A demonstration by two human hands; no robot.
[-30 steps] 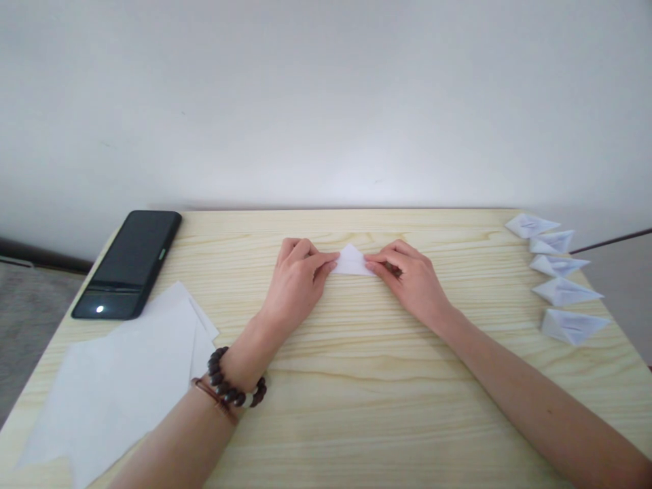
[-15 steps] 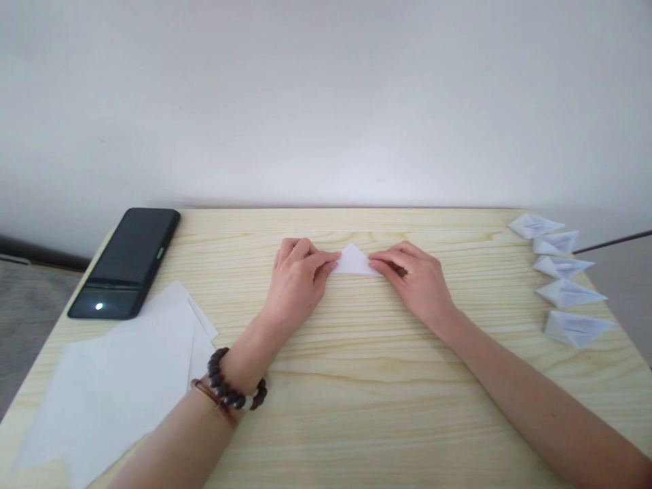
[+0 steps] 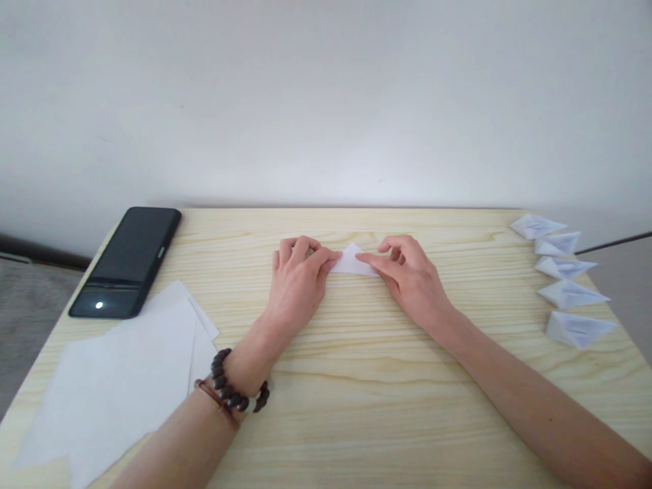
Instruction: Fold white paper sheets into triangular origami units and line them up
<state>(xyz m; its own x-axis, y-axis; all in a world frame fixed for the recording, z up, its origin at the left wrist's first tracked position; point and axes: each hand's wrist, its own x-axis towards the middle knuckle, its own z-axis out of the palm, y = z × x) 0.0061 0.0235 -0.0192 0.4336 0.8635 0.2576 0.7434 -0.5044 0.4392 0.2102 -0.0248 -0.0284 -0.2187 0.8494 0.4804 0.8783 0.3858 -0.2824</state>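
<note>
A small piece of folded white paper (image 3: 350, 262), roughly triangular with its peak toward the wall, lies between my two hands near the far side of the table. My left hand (image 3: 299, 273) pinches its left corner between thumb and index finger, the other fingers curled. On the right end, my right hand (image 3: 410, 270) has its thumb laid on the paper, reaching in toward the middle. The right index finger is bent and lifted off the paper. Part of the paper's right corner is hidden under this hand.
Several folded white paper boats (image 3: 573, 294) stand in a column along the right edge of the wooden table (image 3: 367, 401). Loose white paper sheets (image 3: 127, 387) lie at the left, beside a black phone (image 3: 125, 265). A pale wall (image 3: 326, 102) rises behind the table.
My right thumb has slid left along the folded paper, and the right index finger has lifted away from it. The left hand keeps its pinch in nearly the same place.
</note>
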